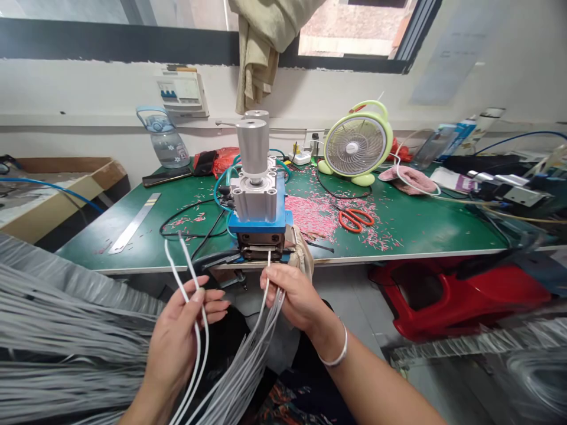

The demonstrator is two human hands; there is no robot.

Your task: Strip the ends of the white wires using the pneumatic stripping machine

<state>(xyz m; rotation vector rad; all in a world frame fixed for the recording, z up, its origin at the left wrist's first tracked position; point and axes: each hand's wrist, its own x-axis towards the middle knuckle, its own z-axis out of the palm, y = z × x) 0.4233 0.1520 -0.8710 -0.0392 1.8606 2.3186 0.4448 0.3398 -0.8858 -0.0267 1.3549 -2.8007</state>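
My left hand (188, 310) pinches two white cables (202, 345) between thumb and fingers, their ends sticking up above it. In my right hand (290, 295) is a bundle of grey-white cables (252, 366) that hangs down toward my lap. One white cable (269, 260) rises from the right fingertips into the mouth of a pneumatic press (257, 200) with a silver cylinder and a blue plate. How far its end goes in is hidden. A white bangle (340, 348) circles my right wrist.
Pink and white scraps (310, 215) litter the green table (425, 218). On it are orange-handled scissors (354, 218), a steel ruler (135, 224), a green fan (357, 144) and a water bottle (166, 141). Many grey cables (66, 336) lie at left; a red stool (460, 301) stands at right.
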